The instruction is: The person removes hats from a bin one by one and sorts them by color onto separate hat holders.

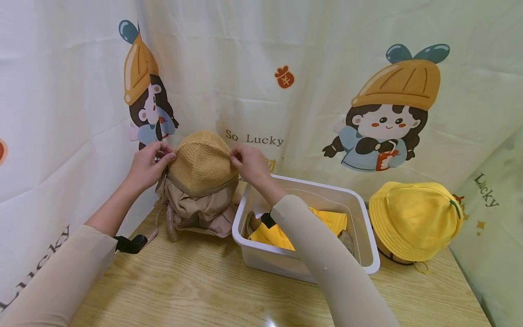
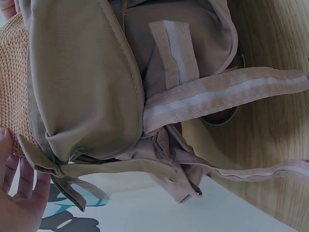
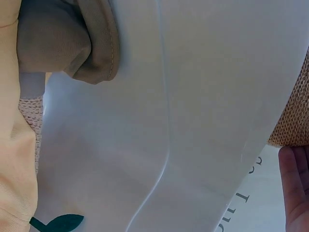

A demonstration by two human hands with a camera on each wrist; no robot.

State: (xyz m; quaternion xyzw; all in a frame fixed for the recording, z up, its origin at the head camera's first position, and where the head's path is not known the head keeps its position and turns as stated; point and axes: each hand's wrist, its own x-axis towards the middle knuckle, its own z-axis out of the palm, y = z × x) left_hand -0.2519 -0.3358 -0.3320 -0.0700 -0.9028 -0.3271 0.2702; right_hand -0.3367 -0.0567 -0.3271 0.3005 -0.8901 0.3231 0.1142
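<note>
A tan knitted hat [image 1: 200,165] sits on top of a soft brown fabric hat [image 1: 196,206] at the back left of the table. At its left edge my left hand [image 1: 150,165] pinches the knit between thumb and fingers. My right hand [image 1: 252,164] pinches the opposite edge. Loose brown straps [image 2: 222,99], one with a pale stripe, trail from the stack in the left wrist view. What supports the stack is mostly hidden. In the right wrist view only part of the knitted hat [image 3: 294,116] and a few fingers show.
A white plastic bin [image 1: 306,269] stands right of the stack, below my right forearm, holding a yellow fabric hat [image 1: 333,221] and brown items. Beyond it sits another yellow brimmed hat [image 1: 416,220]. Printed curtains [image 1: 310,113] enclose the wooden table [image 1: 184,286] at the back and sides.
</note>
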